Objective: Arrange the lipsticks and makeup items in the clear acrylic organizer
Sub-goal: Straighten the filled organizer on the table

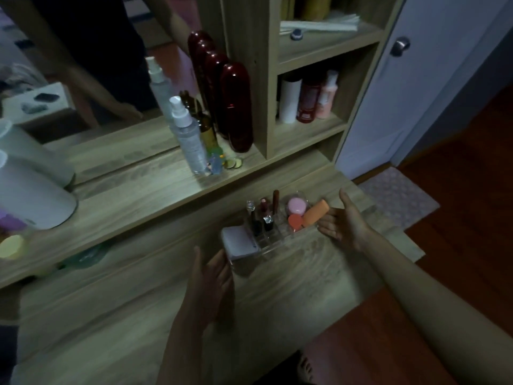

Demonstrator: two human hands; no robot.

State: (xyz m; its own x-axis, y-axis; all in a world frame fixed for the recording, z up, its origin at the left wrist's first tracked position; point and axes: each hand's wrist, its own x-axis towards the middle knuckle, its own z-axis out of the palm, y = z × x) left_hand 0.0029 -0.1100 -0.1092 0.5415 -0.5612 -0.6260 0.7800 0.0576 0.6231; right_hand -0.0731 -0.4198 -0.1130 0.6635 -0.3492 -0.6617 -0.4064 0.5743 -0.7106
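**Both hands flanking the filled organizer**

The left hand is hovering open, fingers straight and together, palm turned toward the near-left end of the clear acrylic organizer; it is gripping nothing, and whether the fingertips are touching the acrylic is hard to tell in the blur. The right hand is spreading open at the opposite end, thumb raised, fingers loosely curled just beside the orange tube, holding nothing.

The organizer is sitting between the 2 hands on the lower wooden desk surface. Lipsticks are standing upright in its small front slots. A white compact is lying at its left end. A pink round jar and a coral sponge are sitting in its right section, with the orange tube leaning out over the right edge.

On the raised shelf behind, a clear spray bottle is standing next to a dark red bottle.
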